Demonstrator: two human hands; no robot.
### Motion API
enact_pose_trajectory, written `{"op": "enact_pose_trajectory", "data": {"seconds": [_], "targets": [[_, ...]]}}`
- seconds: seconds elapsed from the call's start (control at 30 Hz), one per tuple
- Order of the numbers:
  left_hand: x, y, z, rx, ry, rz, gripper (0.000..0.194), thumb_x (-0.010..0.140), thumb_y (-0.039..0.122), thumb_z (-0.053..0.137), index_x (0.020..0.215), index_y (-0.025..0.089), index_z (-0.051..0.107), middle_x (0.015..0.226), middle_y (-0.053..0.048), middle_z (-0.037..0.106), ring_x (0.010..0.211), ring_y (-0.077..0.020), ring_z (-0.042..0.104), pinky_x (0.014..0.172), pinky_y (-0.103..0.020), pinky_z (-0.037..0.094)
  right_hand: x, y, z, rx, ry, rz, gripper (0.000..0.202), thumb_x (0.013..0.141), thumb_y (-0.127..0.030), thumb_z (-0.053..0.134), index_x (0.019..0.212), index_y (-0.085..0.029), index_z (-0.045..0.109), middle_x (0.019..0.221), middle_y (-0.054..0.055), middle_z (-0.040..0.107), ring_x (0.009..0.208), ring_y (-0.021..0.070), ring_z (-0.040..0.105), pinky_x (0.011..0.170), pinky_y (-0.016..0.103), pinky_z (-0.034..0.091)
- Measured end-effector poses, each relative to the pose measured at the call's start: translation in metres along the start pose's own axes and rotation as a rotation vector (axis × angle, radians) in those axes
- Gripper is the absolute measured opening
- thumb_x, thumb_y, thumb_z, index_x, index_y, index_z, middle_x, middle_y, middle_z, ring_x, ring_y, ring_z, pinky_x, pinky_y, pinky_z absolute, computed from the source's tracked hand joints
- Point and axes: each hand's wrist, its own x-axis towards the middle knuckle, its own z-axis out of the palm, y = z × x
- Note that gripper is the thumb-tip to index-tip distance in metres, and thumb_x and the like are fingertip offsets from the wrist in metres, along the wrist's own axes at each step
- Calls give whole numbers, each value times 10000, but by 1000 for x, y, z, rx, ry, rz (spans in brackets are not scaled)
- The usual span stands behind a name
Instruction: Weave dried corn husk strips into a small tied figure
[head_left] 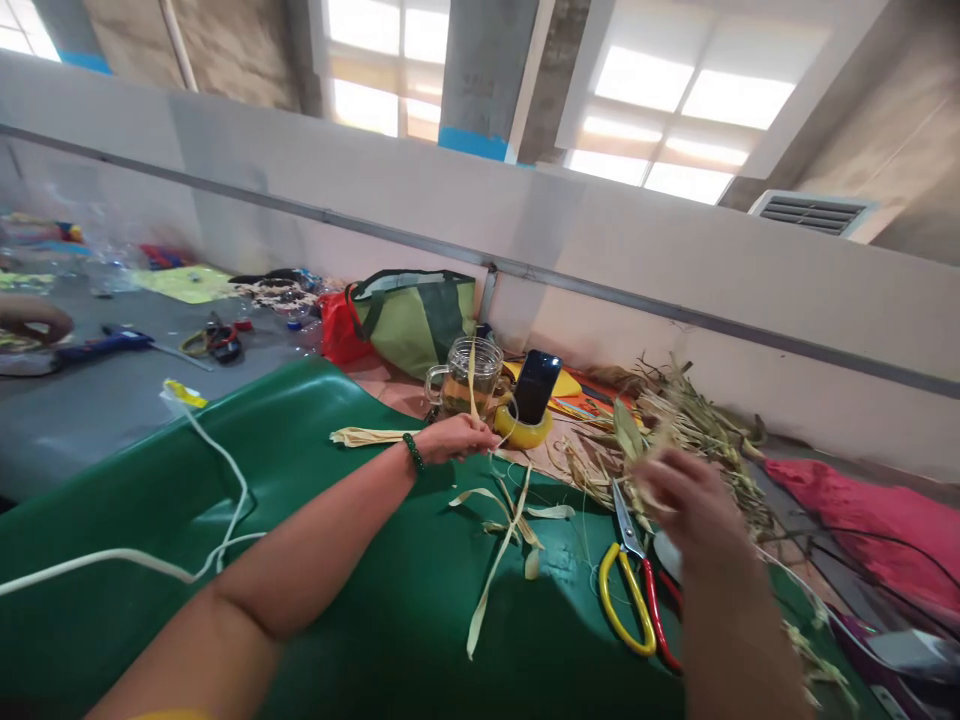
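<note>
My left hand (456,438), with a green bead bracelet, is closed in a pinch on a pale dried leaf strip (473,380) that stands up from the fingers. Below it on the green mat (360,610) lies a cross-shaped bundle of leaf strips (511,525). My right hand (679,490) is blurred beside the pile of dried leaves (701,410); what its fingers hold, if anything, is not clear. Scissors (634,580) with one yellow and one red handle lie left of the right forearm. More flat strips (371,437) rest behind my left wrist.
A glass mug (470,372) and a phone (538,385) in a yellow holder (523,428) stand behind my left hand. Further back is a green bag (424,320). A white cord (135,558) crosses the mat. Another person's hand (34,318) is at far left, near a glue gun (112,342).
</note>
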Motion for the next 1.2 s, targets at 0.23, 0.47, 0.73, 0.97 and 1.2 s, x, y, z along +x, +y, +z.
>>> {"op": "enact_pose_trajectory", "data": {"seconds": [0.23,0.47,0.73,0.97,1.2], "targets": [[-12,3,42,-328,-259,-10,574,654,482,715,1103,147,588,657,59,458,458,-15,267,429,-185,138,159,-70,177,59,-21,128,364,651,-558,681,609,-200,636,506,1,601,380,107,487,364,230,385],[-18,0,58,-229,-116,166,472,734,553,614,897,110,625,559,61,412,480,-45,271,450,-209,189,168,-67,211,6,-34,139,420,661,-543,669,490,-180,543,430,-22,516,361,74,411,359,203,318],[-21,4,62,-323,-479,-72,451,673,547,679,677,161,446,489,94,304,400,-21,209,396,-182,107,177,-69,190,288,-49,217,402,588,-535,730,572,-159,589,446,-47,491,367,50,382,365,187,287],[-26,9,60,-403,-545,-156,310,683,343,688,673,167,433,454,111,241,363,-13,194,366,-151,116,181,-71,173,419,183,233,416,489,-527,791,532,-158,603,471,-31,546,329,39,405,344,182,284],[-21,0,64,-372,-540,-210,271,722,358,578,837,113,585,518,43,451,447,-96,487,475,-236,413,176,-72,181,228,62,171,303,574,-454,764,575,-168,662,492,-29,569,374,62,454,392,202,347]]}}
